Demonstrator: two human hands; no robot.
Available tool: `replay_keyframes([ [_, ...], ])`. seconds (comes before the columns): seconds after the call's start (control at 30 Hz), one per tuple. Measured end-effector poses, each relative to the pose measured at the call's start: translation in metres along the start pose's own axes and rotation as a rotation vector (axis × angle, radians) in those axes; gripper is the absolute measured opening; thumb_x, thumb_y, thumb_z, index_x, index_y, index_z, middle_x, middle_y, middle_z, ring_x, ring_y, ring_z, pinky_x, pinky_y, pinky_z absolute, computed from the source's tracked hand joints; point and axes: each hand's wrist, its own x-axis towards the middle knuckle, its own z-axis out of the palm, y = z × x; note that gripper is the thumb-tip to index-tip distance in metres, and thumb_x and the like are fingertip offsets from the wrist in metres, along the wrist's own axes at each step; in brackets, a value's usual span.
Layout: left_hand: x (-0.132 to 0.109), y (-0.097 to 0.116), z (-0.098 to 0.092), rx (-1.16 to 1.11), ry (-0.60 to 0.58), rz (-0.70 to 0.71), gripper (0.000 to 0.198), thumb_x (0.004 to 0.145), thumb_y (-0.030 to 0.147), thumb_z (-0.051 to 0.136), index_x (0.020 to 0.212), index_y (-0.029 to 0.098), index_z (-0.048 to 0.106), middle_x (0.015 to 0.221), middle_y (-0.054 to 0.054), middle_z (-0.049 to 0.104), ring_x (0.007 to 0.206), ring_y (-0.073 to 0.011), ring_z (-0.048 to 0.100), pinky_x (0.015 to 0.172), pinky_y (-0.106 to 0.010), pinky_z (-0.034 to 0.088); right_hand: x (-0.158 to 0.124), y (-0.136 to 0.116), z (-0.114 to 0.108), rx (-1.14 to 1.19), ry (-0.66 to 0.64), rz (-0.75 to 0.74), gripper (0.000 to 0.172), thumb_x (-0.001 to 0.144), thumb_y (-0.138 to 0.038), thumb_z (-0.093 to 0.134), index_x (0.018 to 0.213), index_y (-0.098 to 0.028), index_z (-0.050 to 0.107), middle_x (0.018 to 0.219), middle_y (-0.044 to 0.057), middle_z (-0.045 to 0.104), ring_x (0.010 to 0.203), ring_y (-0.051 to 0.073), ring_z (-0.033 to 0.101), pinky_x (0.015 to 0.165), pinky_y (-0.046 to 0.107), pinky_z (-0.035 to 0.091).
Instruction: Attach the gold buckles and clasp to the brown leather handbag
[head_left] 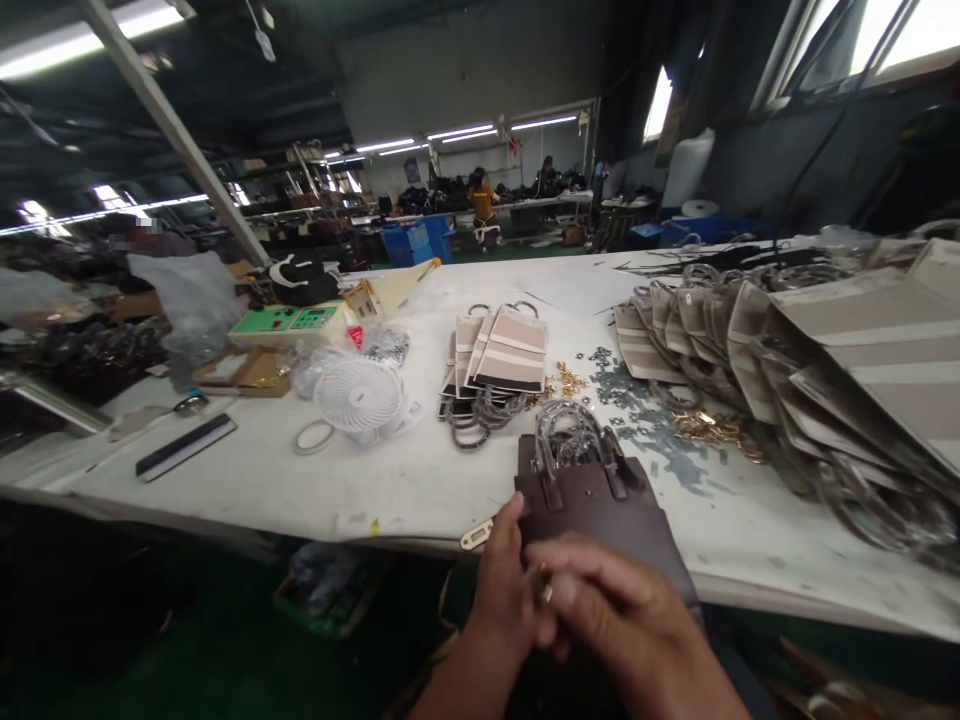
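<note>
A dark brown handbag [600,510] with plastic-wrapped handles lies at the table's near edge, right in front of me. Over its lower part my right hand [622,610] is closed, pinching a small gold-coloured metal piece [545,590] between thumb and fingers. My left hand [502,590] is beside it, thumb pointing up along the bag's left side; its other fingers are blurred and partly hidden. A pale gold slotted plate [476,536] shows just left of that hand; whether the hand touches it I cannot tell.
Striped beige bag panels [502,350] with wrapped handles lie mid-table, and a larger pile [847,350] stands at right. Gold fittings [716,432] and grey metal pieces [637,400] are scattered between. Leftward are a white fan [360,395], a tape roll [313,437] and a cardboard box [259,372].
</note>
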Motion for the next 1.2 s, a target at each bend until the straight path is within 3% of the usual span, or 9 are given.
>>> replay_keyframes([
  [0.07, -0.001, -0.003, 0.003, 0.021, 0.008, -0.003, 0.026, 0.085, 0.035, 0.079, 0.104, 0.018, 0.076, 0.101, -0.005, 0.08, 0.115, -0.027, 0.072, 0.111, -0.037, 0.052, 0.016, 0.006, -0.012, 0.215, 0.136, 0.095, 0.039, 0.098, -0.054, 0.068, 0.125, -0.026, 0.075, 0.101, 0.009, 0.074, 0.081, 0.022, 0.068, 0.065, 0.033, 0.057],
  [0.17, -0.002, -0.01, 0.012, 0.039, 0.034, 0.02, 0.026, 0.089, 0.034, 0.074, 0.109, 0.018, 0.077, 0.119, -0.006, 0.078, 0.13, -0.0241, 0.063, 0.121, -0.034, 0.042, 0.025, 0.013, -0.028, 0.497, 0.277, 0.194, 0.045, 0.079, -0.039, 0.092, 0.12, -0.024, 0.078, 0.106, 0.009, 0.074, 0.082, 0.018, 0.066, 0.066, 0.025, 0.054],
  [0.33, -0.007, -0.013, 0.02, 0.071, -0.005, 0.058, 0.025, 0.088, 0.034, 0.076, 0.107, 0.018, 0.078, 0.126, -0.006, 0.076, 0.138, -0.0251, 0.057, 0.126, -0.037, 0.034, 0.021, 0.014, -0.037, 0.533, 0.223, 0.204, 0.039, 0.078, -0.038, 0.093, 0.111, -0.023, 0.081, 0.105, 0.01, 0.075, 0.083, 0.019, 0.069, 0.068, 0.026, 0.055],
  [0.53, -0.021, -0.011, 0.024, 0.059, 0.011, 0.076, 0.022, 0.09, 0.033, 0.074, 0.104, 0.017, 0.079, 0.119, -0.007, 0.078, 0.13, -0.0282, 0.064, 0.121, -0.04, 0.042, 0.018, 0.009, -0.045, 0.134, 0.288, 0.091, 0.041, 0.084, -0.053, 0.084, 0.115, -0.027, 0.082, 0.121, 0.01, 0.07, 0.075, 0.019, 0.065, 0.064, 0.031, 0.055],
  [0.67, -0.027, -0.015, 0.027, 0.059, 0.04, 0.098, 0.024, 0.087, 0.032, 0.079, 0.105, 0.017, 0.079, 0.117, -0.005, 0.08, 0.129, -0.0264, 0.065, 0.121, -0.036, 0.043, 0.017, 0.002, -0.051, -0.181, 0.342, -0.052, 0.042, 0.088, -0.057, 0.078, 0.115, -0.027, 0.083, 0.092, 0.006, 0.068, 0.077, 0.022, 0.063, 0.07, 0.033, 0.055],
  [0.73, -0.028, -0.017, 0.028, 0.054, 0.046, 0.151, 0.021, 0.087, 0.03, 0.079, 0.105, 0.018, 0.079, 0.12, -0.004, 0.079, 0.136, -0.0242, 0.06, 0.124, -0.033, 0.038, 0.017, 0.001, -0.05, -0.241, 0.32, -0.08, 0.039, 0.091, -0.055, 0.075, 0.115, -0.026, 0.083, 0.089, 0.006, 0.069, 0.083, 0.024, 0.066, 0.077, 0.036, 0.056],
  [0.87, -0.031, -0.023, 0.025, 0.014, 0.05, 0.196, 0.018, 0.087, 0.027, 0.079, 0.103, 0.02, 0.08, 0.123, -0.003, 0.078, 0.141, -0.0229, 0.055, 0.128, -0.034, 0.032, 0.018, 0.004, -0.042, -0.352, 0.341, -0.189, 0.03, 0.094, -0.046, 0.073, 0.116, -0.028, 0.081, 0.105, 0.006, 0.076, 0.096, 0.027, 0.071, 0.087, 0.037, 0.058],
  [1.1, -0.021, -0.035, 0.014, 0.032, -0.091, 0.198, 0.031, 0.085, 0.035, 0.082, 0.111, 0.018, 0.078, 0.121, -0.006, 0.077, 0.131, -0.0263, 0.063, 0.121, -0.037, 0.042, 0.021, 0.01, -0.042, -0.529, 0.386, -0.35, 0.023, 0.097, -0.039, 0.067, 0.112, -0.026, 0.079, 0.108, 0.007, 0.079, 0.098, 0.028, 0.075, 0.088, 0.04, 0.061],
  [1.2, -0.034, -0.027, 0.016, 0.032, -0.115, 0.172, 0.036, 0.086, 0.038, 0.082, 0.116, 0.02, 0.077, 0.126, -0.009, 0.075, 0.134, -0.029, 0.06, 0.119, -0.038, 0.045, 0.016, 0.013, -0.04, -0.534, 0.377, -0.372, 0.024, 0.094, -0.046, 0.071, 0.109, -0.028, 0.08, 0.107, 0.008, 0.079, 0.097, 0.031, 0.075, 0.089, 0.044, 0.061],
])
